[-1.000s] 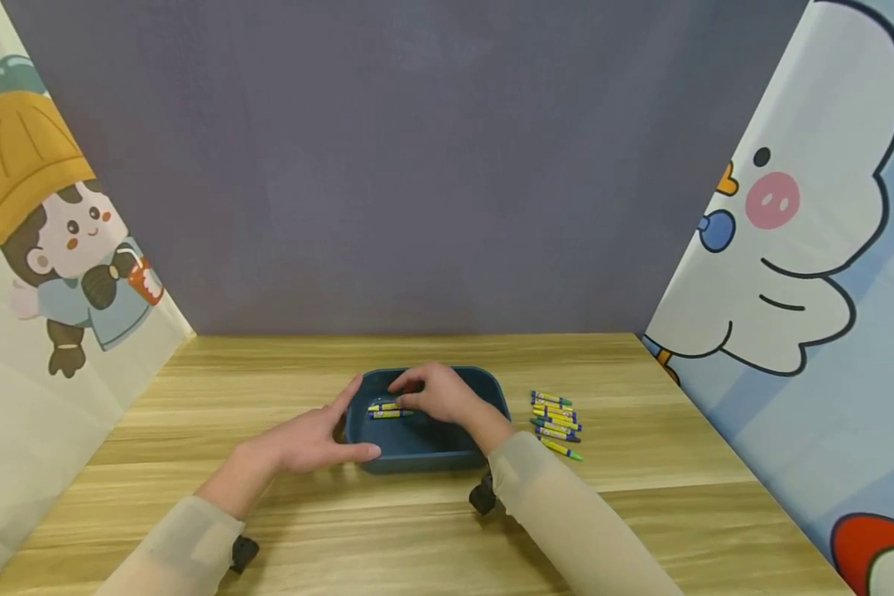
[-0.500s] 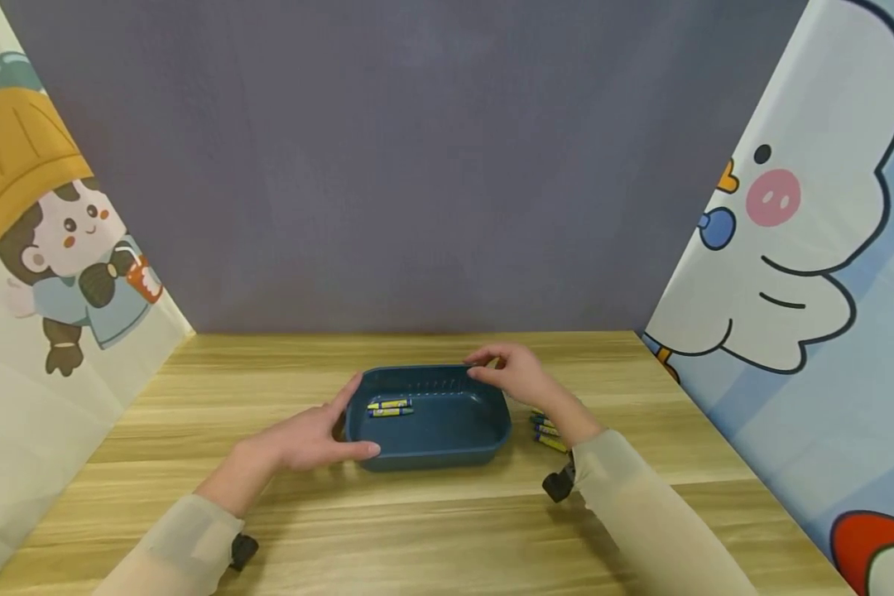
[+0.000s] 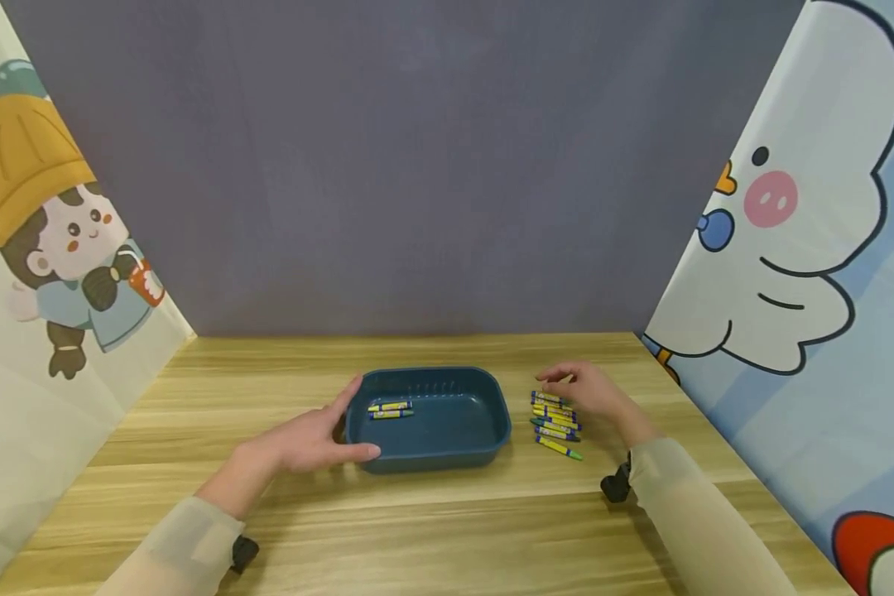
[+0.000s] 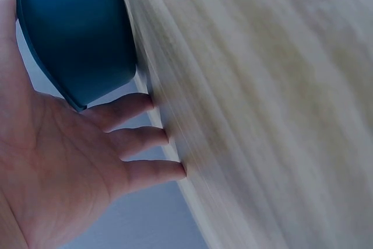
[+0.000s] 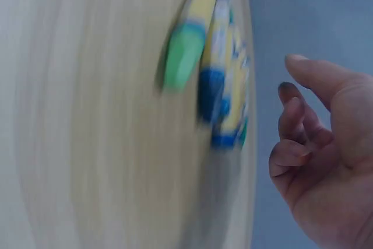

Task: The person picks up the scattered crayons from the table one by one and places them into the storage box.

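Observation:
A dark blue rectangular tray (image 3: 435,461) sits on the table. Inside it, toward the left, lie two yellow-wrapped crayons (image 3: 391,415). My left hand (image 3: 309,439) spans the tray's left end, thumb on the near rim and another finger at the far corner. In the left wrist view, three fairly straight fingers (image 4: 152,171) reach down to the tabletop. Right of the tray is a group of several crayons (image 3: 557,425), one with a light green tip (image 5: 182,56) nearest me. My right hand (image 3: 592,393) hovers beside and above their far end, fingers loosely bent, holding nothing.
The wood-grain table (image 3: 343,538) extends around the tray. A grey panel (image 3: 417,182) rises behind it. Cartoon-printed sheets flank both sides, including a white bird (image 3: 805,207) on the right.
My right hand has moved right, out of the tray and over to the crayon group. The two crayons stay in the tray. My left hand keeps its place.

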Demonstrator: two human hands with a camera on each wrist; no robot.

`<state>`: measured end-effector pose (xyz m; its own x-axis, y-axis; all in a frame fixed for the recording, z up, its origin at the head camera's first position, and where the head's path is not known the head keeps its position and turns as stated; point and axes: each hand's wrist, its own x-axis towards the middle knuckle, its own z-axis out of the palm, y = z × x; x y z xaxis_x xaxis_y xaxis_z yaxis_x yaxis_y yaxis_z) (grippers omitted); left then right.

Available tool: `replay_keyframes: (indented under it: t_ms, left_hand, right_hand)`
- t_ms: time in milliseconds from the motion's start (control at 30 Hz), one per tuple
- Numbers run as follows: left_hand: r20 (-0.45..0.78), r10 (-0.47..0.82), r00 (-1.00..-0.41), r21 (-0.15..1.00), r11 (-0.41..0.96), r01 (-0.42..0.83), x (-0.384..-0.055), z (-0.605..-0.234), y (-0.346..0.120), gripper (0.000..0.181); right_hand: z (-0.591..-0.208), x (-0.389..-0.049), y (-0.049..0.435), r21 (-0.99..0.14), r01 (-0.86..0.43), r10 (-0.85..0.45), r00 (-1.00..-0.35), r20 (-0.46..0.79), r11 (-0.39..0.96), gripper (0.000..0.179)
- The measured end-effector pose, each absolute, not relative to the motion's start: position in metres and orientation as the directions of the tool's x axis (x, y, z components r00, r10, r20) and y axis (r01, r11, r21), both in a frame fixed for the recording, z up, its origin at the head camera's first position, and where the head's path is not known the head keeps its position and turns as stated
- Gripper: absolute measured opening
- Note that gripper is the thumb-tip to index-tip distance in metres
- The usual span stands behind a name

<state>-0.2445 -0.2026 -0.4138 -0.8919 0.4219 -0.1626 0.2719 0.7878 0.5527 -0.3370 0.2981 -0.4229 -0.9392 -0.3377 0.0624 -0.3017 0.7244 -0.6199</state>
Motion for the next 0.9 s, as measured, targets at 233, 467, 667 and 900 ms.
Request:
replay_keyframes:
  t_ms: [233, 467, 667, 900]
  left_hand:
    - [-0.162, 0.425, -0.89, 0.553, 0.786, 0.275, -0.244, -0.416, -0.203, 0.127]
    - [-0.166, 0.422, -0.891, 0.556, 0.786, 0.269, -0.244, -0.415, -0.203, 0.128]
    - [-0.159, 0.423, -0.892, 0.555, 0.786, 0.274, -0.244, -0.415, -0.202, 0.128]
    - [-0.167, 0.416, -0.894, 0.551, 0.791, 0.266, -0.243, -0.414, -0.203, 0.128]
  right_hand:
    - [-0.434, -0.34, 0.323, -0.612, -0.29, -0.346, -0.938, 0.028, 0.736, 0.024]
    - [-0.439, -0.338, 0.327, -0.63, -0.276, -0.357, -0.934, -0.002, 0.726, 0.022]
    - [-0.442, -0.339, 0.331, -0.62, -0.272, -0.341, -0.94, 0.008, 0.736, 0.023]
    - [-0.442, -0.339, 0.337, -0.592, -0.272, -0.32, -0.947, 0.025, 0.759, 0.024]
